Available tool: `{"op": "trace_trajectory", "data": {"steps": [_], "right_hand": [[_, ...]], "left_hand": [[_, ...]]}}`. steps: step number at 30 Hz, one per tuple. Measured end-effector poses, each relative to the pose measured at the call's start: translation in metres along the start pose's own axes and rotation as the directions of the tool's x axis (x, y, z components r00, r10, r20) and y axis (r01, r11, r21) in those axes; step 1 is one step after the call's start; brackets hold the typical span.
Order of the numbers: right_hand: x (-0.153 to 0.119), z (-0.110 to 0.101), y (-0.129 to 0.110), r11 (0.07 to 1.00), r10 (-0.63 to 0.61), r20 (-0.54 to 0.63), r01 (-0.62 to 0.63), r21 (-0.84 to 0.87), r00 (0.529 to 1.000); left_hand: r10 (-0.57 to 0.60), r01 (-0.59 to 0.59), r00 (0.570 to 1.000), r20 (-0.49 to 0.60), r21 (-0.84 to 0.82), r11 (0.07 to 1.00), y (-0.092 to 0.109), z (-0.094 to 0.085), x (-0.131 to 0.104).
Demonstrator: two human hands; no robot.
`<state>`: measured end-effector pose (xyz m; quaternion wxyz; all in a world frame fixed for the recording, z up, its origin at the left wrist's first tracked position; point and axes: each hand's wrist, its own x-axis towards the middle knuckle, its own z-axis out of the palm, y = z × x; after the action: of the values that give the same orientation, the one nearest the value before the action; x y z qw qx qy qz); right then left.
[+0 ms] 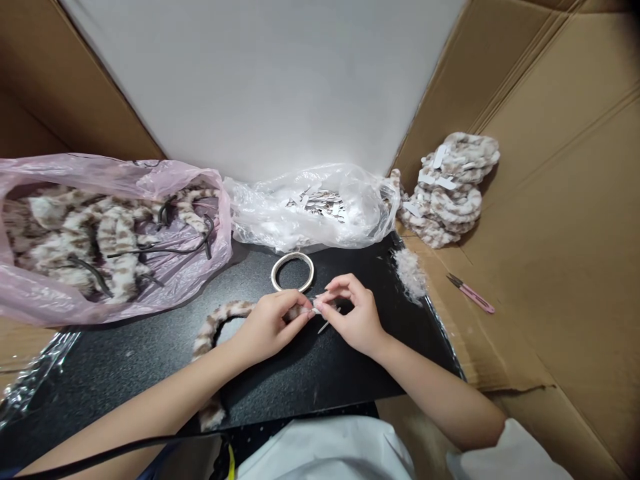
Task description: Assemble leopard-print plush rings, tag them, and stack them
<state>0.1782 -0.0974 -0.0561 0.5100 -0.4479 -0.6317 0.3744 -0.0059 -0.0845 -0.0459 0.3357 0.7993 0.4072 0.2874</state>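
Note:
A striped plush tail (pixel 206 328), cream with brown bands, curves over the black tabletop and runs under my left hand (pixel 274 321). That hand is closed around the tail near its end, thumb and fingers pinching it. My right hand (pixel 357 317) is closed too, its thumb and index finger pinching the tail's tip right beside the left fingertips. A thin pointed metal tool (pixel 323 328) lies or sticks out just below the right fingers; whether it is held I cannot tell. Behind the hands rests a roll of white tape (pixel 274 272).
A pink plastic bag (pixel 200 293) at left holds furry striped pieces and dark rods. A clear bag (pixel 250 227) of small tags stands at the back. Finished-looking tagged plush coils (pixel 460 180) pile at right, near white fluff (pixel 411 275) and pink thread snips (pixel 473 295). Cardboard walls (pixel 555 220) enclose the table.

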Motion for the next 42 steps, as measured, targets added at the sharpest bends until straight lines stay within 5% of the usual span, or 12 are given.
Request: {"op": "trace_trajectory", "data": {"steps": [7,16,20,26,30,33,38,42], "right_hand": [[-0.004,0.002,0.005,0.914,-0.338,0.049,0.34,-0.221,0.94],[-0.003,0.002,0.007,0.863,-0.38,0.068,0.38,-0.332,0.923],[-0.003,0.0,0.008,0.834,-0.418,0.074,0.415,-0.363,0.906],[-0.001,-0.002,0.008,0.8,-0.48,0.082,0.474,-0.368,0.873],[0.001,-0.005,0.006,0.759,-0.551,0.078,0.538,-0.368,0.831],[0.001,-0.006,0.004,0.784,-0.528,0.101,0.53,-0.322,0.843],[-0.001,-0.005,0.006,0.949,-0.302,0.155,0.313,-0.05,0.941],[-0.002,-0.003,0.01,0.958,-0.287,0.189,0.282,0.052,0.939]], "left_hand": [[-0.146,0.141,0.988,-0.048,-0.097,0.985,0.001,0.002,0.001],[-0.308,0.273,0.95,-0.045,-0.36,0.892,0.0,0.008,0.001],[-0.364,0.333,0.93,0.058,-0.555,0.763,0.002,0.007,0.003],[-0.454,0.544,0.824,0.341,-0.701,0.461,-0.003,0.007,0.002],[-0.429,0.534,0.825,0.367,-0.756,0.379,-0.01,0.009,0.001],[-0.418,0.511,0.836,0.354,-0.781,0.36,-0.013,0.01,0.001],[-0.393,0.455,0.866,0.309,-0.812,0.365,-0.014,0.01,0.002],[-0.405,0.464,0.857,0.32,-0.821,0.333,-0.012,0.009,0.002]]}}
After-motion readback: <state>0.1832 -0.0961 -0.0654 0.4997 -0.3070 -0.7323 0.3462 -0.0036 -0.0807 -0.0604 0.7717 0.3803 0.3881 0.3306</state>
